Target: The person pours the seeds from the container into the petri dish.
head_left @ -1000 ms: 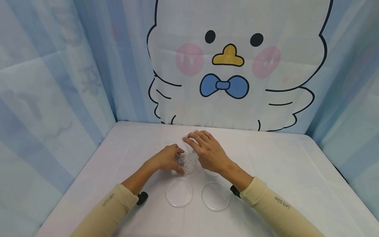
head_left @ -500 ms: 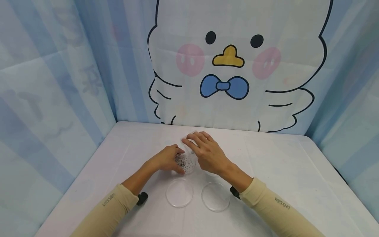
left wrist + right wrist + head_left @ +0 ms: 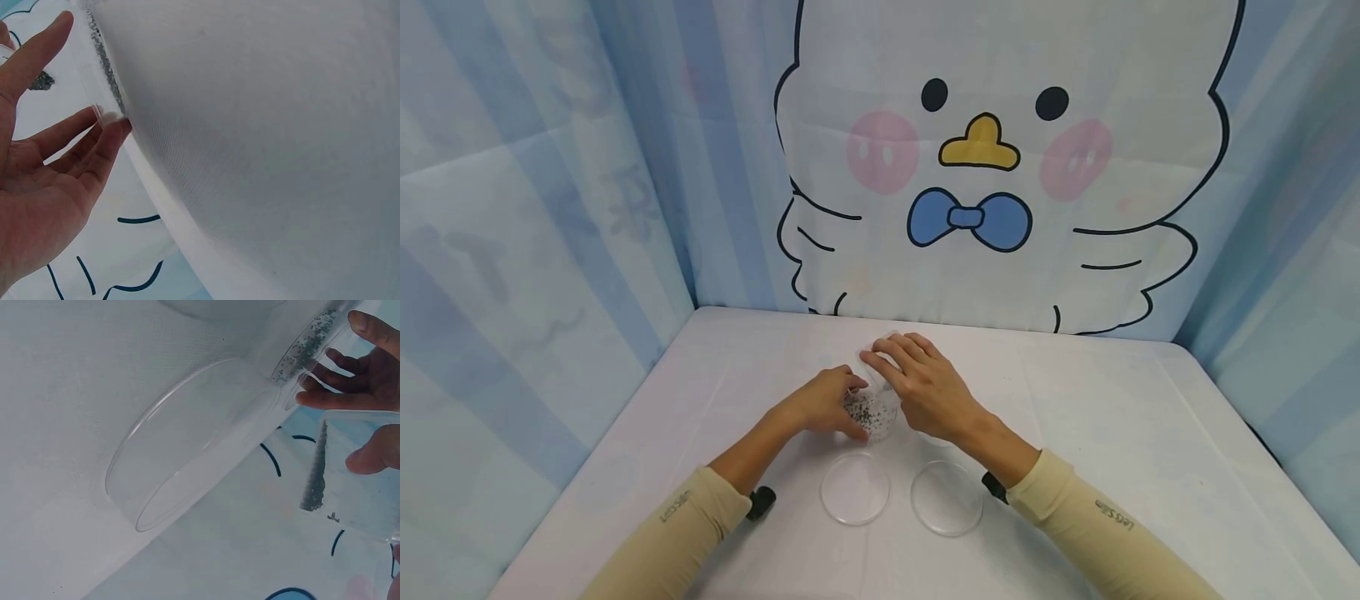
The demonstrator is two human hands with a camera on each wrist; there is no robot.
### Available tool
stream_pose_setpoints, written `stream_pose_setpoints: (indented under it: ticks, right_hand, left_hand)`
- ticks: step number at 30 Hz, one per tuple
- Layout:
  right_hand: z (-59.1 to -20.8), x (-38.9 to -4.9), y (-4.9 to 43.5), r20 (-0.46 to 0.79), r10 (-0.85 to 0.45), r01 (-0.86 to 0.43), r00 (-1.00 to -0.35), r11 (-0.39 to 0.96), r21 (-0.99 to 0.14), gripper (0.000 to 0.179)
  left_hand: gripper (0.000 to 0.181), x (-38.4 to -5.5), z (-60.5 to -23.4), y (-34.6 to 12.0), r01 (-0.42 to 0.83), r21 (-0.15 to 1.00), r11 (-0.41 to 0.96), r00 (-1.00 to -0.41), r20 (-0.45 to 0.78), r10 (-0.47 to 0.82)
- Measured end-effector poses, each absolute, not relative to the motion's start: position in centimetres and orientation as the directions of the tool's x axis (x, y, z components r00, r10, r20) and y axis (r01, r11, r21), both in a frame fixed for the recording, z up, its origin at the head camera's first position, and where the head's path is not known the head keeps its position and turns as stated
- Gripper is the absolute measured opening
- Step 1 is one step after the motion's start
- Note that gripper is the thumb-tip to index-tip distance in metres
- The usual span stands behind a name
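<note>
My left hand (image 3: 823, 406) holds a clear round petri dish (image 3: 887, 425) at its sides, thumb at the near edge and fingers at the far one. Dark and pale specks (image 3: 867, 410) lie scattered in this dish. My right hand (image 3: 936, 387) grips a clear container (image 3: 350, 494) and holds it tilted just above and behind the dish. Inside the container a dark mass of small grains (image 3: 317, 472) lies along one side, as the right wrist view shows. From the head, the right hand hides most of the container.
Nearer the body, two clear round dishes, a left one (image 3: 854, 489) and a right one (image 3: 947, 497), lie on the white table (image 3: 1075, 417). Another clear dish (image 3: 936, 438) is partly hidden under the right hand. A printed curtain (image 3: 970, 275) stands behind the table.
The specks in the held dish are spread more widely than one second ago. My right hand has shifted very slightly left; my left hand has stayed in place.
</note>
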State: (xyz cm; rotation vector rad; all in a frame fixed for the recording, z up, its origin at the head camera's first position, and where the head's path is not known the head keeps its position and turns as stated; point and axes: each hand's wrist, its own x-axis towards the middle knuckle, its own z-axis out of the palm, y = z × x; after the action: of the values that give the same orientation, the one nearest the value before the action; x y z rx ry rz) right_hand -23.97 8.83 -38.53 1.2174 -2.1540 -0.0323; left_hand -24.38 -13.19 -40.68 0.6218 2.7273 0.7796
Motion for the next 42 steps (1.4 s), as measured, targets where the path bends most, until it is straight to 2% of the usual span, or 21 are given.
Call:
stream_pose_setpoints:
  ticks: [16,26,42]
  right_hand:
    - [-38.36,-24.01,8.87,0.514,-0.779,-0.743,-0.360,0.572,0.347,0.076]
    - [-38.08,-23.81,8.92,0.521,-0.775,-0.739,-0.357,0.576,0.350,0.069]
    - [-38.18,-23.82,8.46,0.538,-0.782,-0.751,-0.315,0.552,0.362,0.072]
  left_hand:
    - [0.083,-24.02,-40.25,-13.15,0.334,0.543,0.770,-0.882,-0.108,0.459]
    - [0.084,-24.30,-40.43,-13.25,0.343,0.528,0.777,-0.880,-0.108,0.462]
    - [0.083,-23.96,-40.27,-13.25,0.347,0.543,0.765,-0.879,-0.096,0.467]
